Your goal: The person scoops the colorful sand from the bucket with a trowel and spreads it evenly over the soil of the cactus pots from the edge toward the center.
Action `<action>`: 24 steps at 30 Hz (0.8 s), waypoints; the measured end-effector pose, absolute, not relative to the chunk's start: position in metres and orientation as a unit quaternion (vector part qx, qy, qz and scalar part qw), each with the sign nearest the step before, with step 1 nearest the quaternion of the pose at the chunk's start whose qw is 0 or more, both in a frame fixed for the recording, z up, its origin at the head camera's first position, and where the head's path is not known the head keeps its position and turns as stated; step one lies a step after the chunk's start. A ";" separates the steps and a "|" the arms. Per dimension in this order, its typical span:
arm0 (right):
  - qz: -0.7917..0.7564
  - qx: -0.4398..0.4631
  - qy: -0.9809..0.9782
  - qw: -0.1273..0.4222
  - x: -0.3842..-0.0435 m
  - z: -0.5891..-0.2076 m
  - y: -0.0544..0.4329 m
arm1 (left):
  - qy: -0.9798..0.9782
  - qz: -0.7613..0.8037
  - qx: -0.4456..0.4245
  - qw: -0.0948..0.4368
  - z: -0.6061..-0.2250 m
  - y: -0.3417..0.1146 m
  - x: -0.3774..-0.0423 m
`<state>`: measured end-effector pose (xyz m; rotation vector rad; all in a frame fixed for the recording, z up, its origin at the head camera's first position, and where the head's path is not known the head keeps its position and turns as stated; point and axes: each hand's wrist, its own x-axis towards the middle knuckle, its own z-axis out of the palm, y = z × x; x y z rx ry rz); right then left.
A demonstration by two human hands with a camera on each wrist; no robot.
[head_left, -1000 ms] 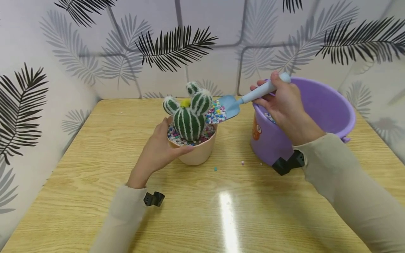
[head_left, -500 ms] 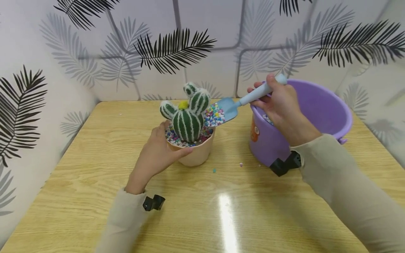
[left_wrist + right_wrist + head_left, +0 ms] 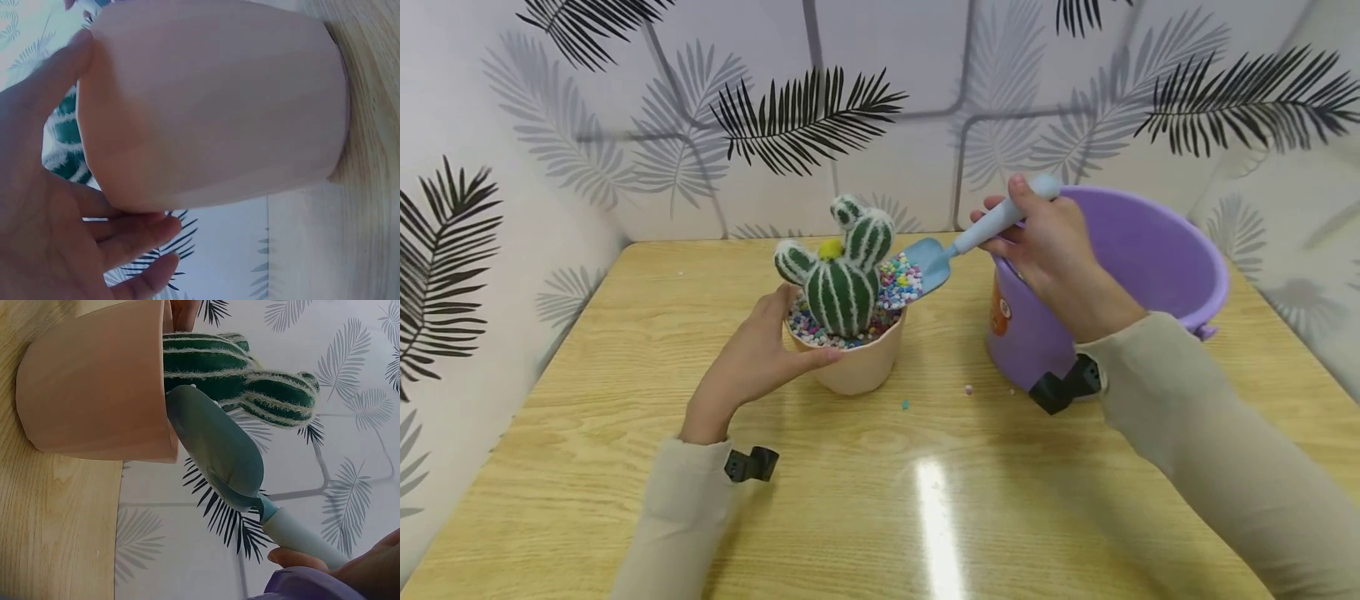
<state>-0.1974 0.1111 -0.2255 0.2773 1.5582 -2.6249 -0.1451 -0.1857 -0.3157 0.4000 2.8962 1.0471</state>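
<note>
In the head view my right hand (image 3: 1048, 250) grips the pale handle of a blue hand trowel (image 3: 934, 263). Its blade carries small multicoloured pebbles (image 3: 901, 279) and slants down to the left over the pot's right rim. The right wrist view shows the blade's underside (image 3: 215, 447), with its tip at the rim beside the cactus. My left hand (image 3: 748, 358) holds the left side of a peach flowerpot (image 3: 859, 372), thumb over the near rim and fingers around the far side. A green cactus with white stripes (image 3: 841, 300) stands upright in it, on pebbles (image 3: 820, 337).
A purple bucket (image 3: 1150, 200) stands right of the pot, under my right forearm. A few loose pebbles (image 3: 968, 389) lie on the wooden table (image 3: 820, 500) between pot and bucket. A leaf-patterned wall (image 3: 887, 158) rises behind the table.
The trowel has moved slightly left and its blade tips down more steeply at the pot's rim. My left hand still holds the flowerpot. The head view has shifted a little.
</note>
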 end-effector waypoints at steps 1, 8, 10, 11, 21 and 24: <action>-0.853 0.089 0.513 0.038 -0.198 -0.225 0.110 | 0.936 0.329 0.121 0.017 -0.314 -0.184 -0.144; -0.833 0.079 0.547 0.032 -0.197 -0.226 0.107 | 0.956 0.281 0.087 0.014 -0.309 -0.176 -0.140; -0.829 0.076 0.553 0.029 -0.197 -0.226 0.106 | 0.953 0.290 0.092 0.016 -0.309 -0.177 -0.140; -0.826 0.074 0.558 0.028 -0.197 -0.227 0.106 | 0.949 0.300 0.098 0.015 -0.309 -0.178 -0.141; -0.816 0.049 0.576 0.024 -0.197 -0.227 0.104 | 0.915 0.372 0.152 0.016 -0.316 -0.186 -0.147; -0.807 0.034 0.590 0.023 -0.196 -0.225 0.102 | 0.923 0.356 0.147 0.017 -0.316 -0.186 -0.147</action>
